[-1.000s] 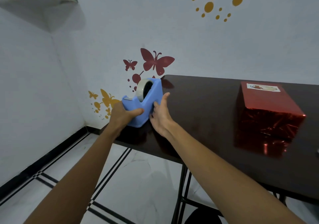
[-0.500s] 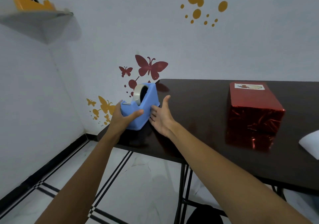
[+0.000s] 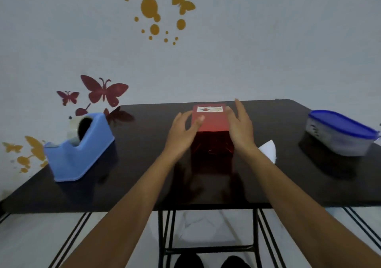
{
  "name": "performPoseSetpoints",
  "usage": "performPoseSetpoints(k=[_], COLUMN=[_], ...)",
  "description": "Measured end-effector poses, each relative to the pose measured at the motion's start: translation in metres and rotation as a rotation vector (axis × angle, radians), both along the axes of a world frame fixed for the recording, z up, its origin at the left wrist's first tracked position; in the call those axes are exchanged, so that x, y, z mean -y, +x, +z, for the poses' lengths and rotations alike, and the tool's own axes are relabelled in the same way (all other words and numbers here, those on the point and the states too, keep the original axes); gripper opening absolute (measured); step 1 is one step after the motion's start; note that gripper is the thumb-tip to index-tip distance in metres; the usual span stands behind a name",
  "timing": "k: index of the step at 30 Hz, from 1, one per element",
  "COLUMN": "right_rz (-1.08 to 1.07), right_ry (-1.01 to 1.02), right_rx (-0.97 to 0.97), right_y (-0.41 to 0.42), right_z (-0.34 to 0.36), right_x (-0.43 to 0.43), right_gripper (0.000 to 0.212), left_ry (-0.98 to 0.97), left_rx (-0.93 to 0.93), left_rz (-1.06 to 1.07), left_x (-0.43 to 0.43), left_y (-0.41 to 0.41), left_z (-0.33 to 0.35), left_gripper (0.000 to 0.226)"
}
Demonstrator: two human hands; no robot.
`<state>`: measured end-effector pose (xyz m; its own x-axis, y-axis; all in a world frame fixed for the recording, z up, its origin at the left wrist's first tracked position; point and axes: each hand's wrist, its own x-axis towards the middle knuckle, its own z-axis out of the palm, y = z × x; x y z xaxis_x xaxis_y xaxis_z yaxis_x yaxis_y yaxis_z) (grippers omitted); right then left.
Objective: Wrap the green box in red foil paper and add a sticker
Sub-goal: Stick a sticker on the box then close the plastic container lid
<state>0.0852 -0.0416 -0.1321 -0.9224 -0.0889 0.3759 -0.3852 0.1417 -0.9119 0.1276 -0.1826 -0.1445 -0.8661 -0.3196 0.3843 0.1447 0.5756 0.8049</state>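
Observation:
The box wrapped in red foil [image 3: 212, 123] stands in the middle of the dark table [image 3: 144, 185]. A white sticker [image 3: 209, 109] lies on its top near the far edge. My left hand [image 3: 181, 132] is beside the box's left side, fingers spread, thumb at the top edge. My right hand [image 3: 240, 127] is beside the box's right side, fingers extended. Both hands flank the box; whether they touch it is unclear, and neither grips it.
A blue tape dispenser [image 3: 79, 150] with a tape roll sits at the table's left. A plastic container with a blue lid [image 3: 340, 133] is at the right. White paper [image 3: 269, 151] lies right of my right wrist. The wall runs behind the table.
Both hands let go of the tape dispenser and moved right to either side of the red box. The view turned right, bringing the lidded container into sight.

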Motion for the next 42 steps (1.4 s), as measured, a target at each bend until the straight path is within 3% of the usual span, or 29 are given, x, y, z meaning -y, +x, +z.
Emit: performPoseSetpoints(k=[2, 4, 8, 10, 12, 13, 14, 15, 18, 20, 22, 25, 27, 31, 35, 37, 39, 42], right_rz=[0.116, 0.266, 0.330, 0.328, 0.237, 0.149, 0.060, -0.017, -0.175, -0.190, -0.198, -0.199, -0.089, 0.243, 0.405, 0.346, 0.344, 0.366], right_ry=[-0.034, -0.063, -0.130, -0.164, -0.246, -0.287, -0.339, -0.386, -0.462, -0.457, -0.471, -0.444, -0.360, -0.167, -0.082, -0.029, -0.028, -0.095], right_rx=[0.273, 0.410, 0.442, 0.456, 0.455, 0.427, 0.387, 0.361, 0.396, 0.416, 0.412, 0.402, 0.407, 0.459, 0.565, 0.552, 0.534, 0.595], right_y=[-0.017, -0.031, -0.037, -0.034, -0.035, -0.039, -0.043, -0.049, -0.052, -0.051, -0.052, -0.058, -0.059, -0.060, -0.080, -0.095, -0.109, -0.117], right_z=[-0.009, -0.022, -0.035, -0.029, -0.019, -0.011, -0.006, -0.001, 0.004, 0.001, -0.004, -0.005, -0.002, -0.003, 0.001, -0.002, -0.004, -0.005], right_x=[-0.013, -0.015, -0.006, -0.007, -0.018, -0.028, -0.041, -0.055, -0.089, -0.101, -0.109, -0.113, -0.101, -0.047, 0.004, 0.017, 0.030, 0.030], right_gripper=[0.056, 0.054, 0.045, 0.045, 0.047, 0.052, 0.054, 0.053, 0.050, 0.050, 0.051, 0.053, 0.056, 0.065, 0.048, 0.031, 0.017, 0.025], left_ry=[0.158, 0.242, 0.226, 0.074, -0.205, -0.287, -0.348, -0.421, -0.538, -0.501, -0.467, -0.250, -0.052, 0.415, 0.684, 0.691, 0.537, 0.442], left_rx=[0.094, 0.149, 0.155, 0.152, -0.124, -0.322, -0.407, -0.374, 0.165, 0.241, 0.078, -0.216, -0.316, -0.099, 0.112, 0.092, 0.054, 0.028], left_rz=[-0.071, -0.104, -0.073, 0.007, 0.156, 0.107, -0.037, -0.186, -0.388, -0.332, -0.259, -0.206, -0.050, 0.277, 0.190, 0.234, 0.343, 0.378], left_x=[-0.006, -0.008, -0.005, -0.009, -0.026, -0.044, -0.065, -0.086, -0.128, -0.135, -0.137, -0.118, -0.079, 0.020, 0.052, 0.044, 0.041, 0.039], left_y=[-0.015, -0.024, -0.031, -0.027, -0.011, -0.003, -0.001, -0.004, -0.039, -0.057, -0.056, -0.043, -0.052, -0.087, -0.118, -0.129, -0.140, -0.140], left_z=[-0.009, -0.019, -0.027, -0.024, -0.016, -0.008, -0.006, -0.005, -0.029, -0.043, -0.037, 0.015, 0.047, 0.036, 0.007, 0.002, -0.001, -0.004], left_gripper=[0.066, 0.083, 0.070, 0.066, 0.057, 0.051, 0.046, 0.044, 0.057, 0.039, 0.019, 0.020, 0.024, 0.034, 0.032, 0.031, 0.030, 0.027])
